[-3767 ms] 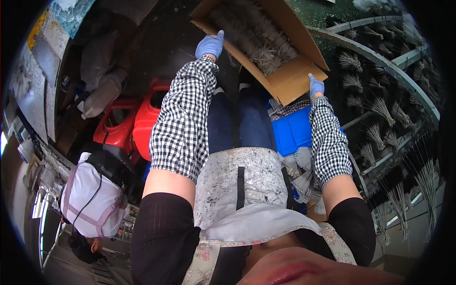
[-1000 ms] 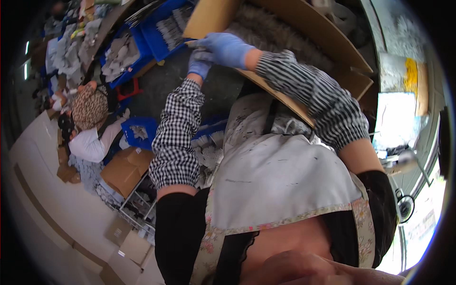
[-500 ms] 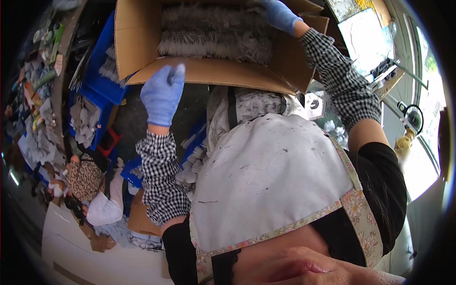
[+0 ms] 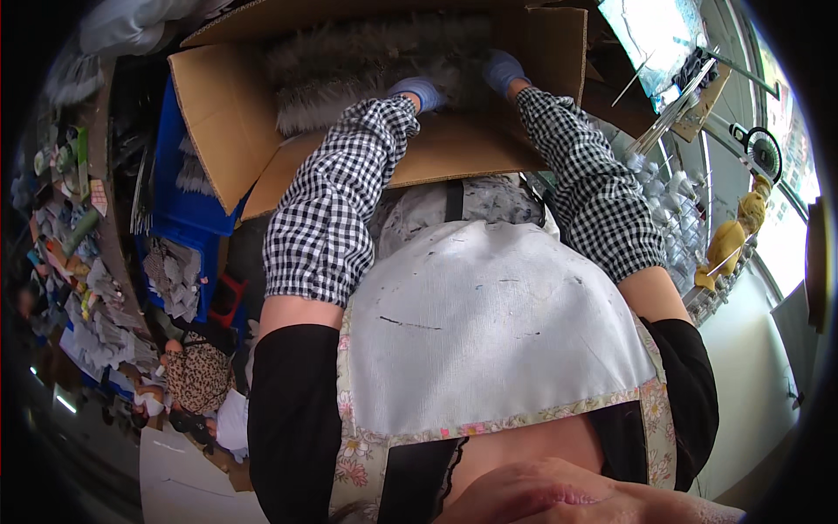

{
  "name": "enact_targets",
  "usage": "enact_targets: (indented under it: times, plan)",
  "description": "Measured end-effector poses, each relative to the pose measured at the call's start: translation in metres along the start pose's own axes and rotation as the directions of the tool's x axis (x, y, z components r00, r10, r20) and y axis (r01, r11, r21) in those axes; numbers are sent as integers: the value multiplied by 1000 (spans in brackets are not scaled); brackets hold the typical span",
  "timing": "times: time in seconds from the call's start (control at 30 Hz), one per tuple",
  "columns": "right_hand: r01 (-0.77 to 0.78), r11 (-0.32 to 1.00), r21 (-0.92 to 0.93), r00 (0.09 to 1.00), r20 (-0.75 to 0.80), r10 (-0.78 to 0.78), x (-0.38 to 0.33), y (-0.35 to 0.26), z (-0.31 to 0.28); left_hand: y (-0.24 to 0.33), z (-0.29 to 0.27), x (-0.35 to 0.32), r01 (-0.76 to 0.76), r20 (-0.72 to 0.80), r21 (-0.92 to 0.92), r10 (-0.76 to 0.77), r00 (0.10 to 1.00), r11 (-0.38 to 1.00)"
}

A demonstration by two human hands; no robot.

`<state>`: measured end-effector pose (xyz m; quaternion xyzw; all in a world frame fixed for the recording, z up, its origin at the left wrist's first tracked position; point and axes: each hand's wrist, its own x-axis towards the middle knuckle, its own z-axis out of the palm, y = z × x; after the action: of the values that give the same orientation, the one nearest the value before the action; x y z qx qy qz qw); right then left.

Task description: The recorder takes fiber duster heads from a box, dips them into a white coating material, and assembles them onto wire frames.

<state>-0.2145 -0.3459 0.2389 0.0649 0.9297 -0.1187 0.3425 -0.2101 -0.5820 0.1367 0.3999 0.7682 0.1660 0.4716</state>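
An open cardboard box (image 4: 229,122) stands before me with its flaps spread. Inside lie rows of fluffy, bristly grey-white pieces (image 4: 319,105), whose exact kind I cannot make out. My left hand (image 4: 421,91), in a blue glove, reaches over the near flap and touches the bristly pieces near the middle of the box. To its right, my right hand (image 4: 504,72), also gloved in blue, is down at the right end of the rows, near the box's right wall. The fingers of both hands are mostly hidden or blurred, so their grip does not show.
Blue bins (image 4: 194,210) with grey pieces (image 4: 175,278) stand to the left, beside a red stool (image 4: 230,299). Another person in a leopard-print top (image 4: 199,377) is at the lower left. Thin rods (image 4: 670,118) and a small fan (image 4: 763,155) are on the right.
My left hand has gone from the near left flap into the box. My right hand has come down and nearer from the far right edge. The view has shifted slightly.
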Motion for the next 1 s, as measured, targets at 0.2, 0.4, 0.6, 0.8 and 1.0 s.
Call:
enact_targets:
  times: [0.2, 0.4, 0.6, 0.8, 1.0]
  plan:
    - [-189, 978, -85, 929, 306, 206, -58, 98, 45, 159, -73, 35, 283, 225, -446, -200, 954, 849]
    - [-405, 914, -4, 894, 210, 397, -48, 25, 31, 132, -11, 82, 355, 155, -718, -359, 920, 599]
    - [-153, 942, 300, 968, 239, 81, -70, -24, 28, 103, 17, 79, 682, 70, -429, -731, 679, 592]
    - [-408, 833, 373, 912, 136, 386, -76, 20, 18, 114, -15, 62, 442, -34, -473, -518, 855, 762]
    - [-483, 726, 490, 849, 62, 524, -54, 60, 50, 128, -7, 73, 314, -339, -367, -440, 832, 876]
